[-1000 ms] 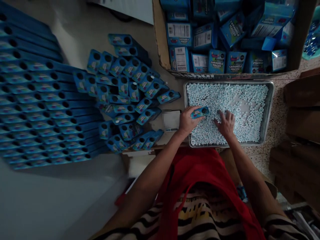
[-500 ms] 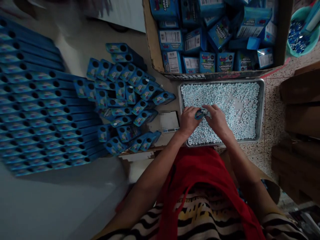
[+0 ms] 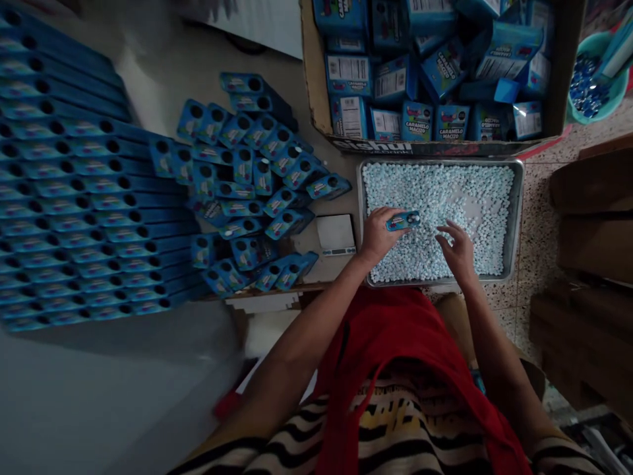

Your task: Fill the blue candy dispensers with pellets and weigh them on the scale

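My left hand (image 3: 380, 234) is closed around a small blue candy box (image 3: 402, 220), its narrow printed end facing up over the left half of a metal tray (image 3: 517, 224). Small pale blue and white candies (image 3: 410, 185) cover most of the tray. To the right of the box, my right hand (image 3: 457, 247) hovers above the candies, thumb and fingers apart, with nothing visible between them. Left of the tray lies a small flat scale (image 3: 335, 234). Beyond it stand several loose blue boxes (image 3: 242, 191) with round dark holes in their upper ends.
Rows of similar blue boxes (image 3: 99, 204) are packed at the left. A cardboard carton (image 3: 376, 146) full of blue boxes borders the tray's far side. A turquoise bowl (image 3: 616, 92) with shiny blue pieces stands at the far right, above brown cartons (image 3: 593, 237).
My right hand has drawn away from the box to the right, and its fingers have spread. The box in my left hand now shows more of its end. The view has shifted slightly.
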Motion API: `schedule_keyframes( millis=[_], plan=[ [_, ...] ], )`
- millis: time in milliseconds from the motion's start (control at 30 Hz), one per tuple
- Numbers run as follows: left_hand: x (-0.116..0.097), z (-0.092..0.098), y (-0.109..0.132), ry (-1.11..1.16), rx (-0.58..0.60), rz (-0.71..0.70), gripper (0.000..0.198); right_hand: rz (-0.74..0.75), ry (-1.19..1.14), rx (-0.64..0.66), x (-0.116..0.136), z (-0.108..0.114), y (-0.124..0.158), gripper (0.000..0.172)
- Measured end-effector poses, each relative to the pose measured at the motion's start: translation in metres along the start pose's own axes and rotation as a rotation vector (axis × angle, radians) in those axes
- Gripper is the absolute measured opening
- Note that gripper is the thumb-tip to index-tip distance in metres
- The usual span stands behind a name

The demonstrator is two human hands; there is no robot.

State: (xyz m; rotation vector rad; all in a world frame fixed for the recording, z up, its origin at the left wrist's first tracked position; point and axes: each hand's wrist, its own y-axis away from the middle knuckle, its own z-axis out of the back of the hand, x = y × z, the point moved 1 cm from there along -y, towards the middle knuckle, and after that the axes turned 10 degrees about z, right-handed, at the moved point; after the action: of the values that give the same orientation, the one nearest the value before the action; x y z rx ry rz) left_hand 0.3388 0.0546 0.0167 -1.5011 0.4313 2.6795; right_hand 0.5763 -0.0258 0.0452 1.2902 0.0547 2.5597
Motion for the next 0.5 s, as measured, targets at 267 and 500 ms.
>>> schedule_keyframes(
  millis=[267,500],
  plan=[
    [-0.005,0.033,0.053,0.177,-0.139,0.124,0.039,-0.003,-0.152,0.081,0.025,-0.012,-0.022,0.043],
    [0.023,0.119,0.202,0.259,-0.548,0.472,0.032,-0.149,-0.401,0.35,0.078,-0.105,0.016,0.043]
  ],
)
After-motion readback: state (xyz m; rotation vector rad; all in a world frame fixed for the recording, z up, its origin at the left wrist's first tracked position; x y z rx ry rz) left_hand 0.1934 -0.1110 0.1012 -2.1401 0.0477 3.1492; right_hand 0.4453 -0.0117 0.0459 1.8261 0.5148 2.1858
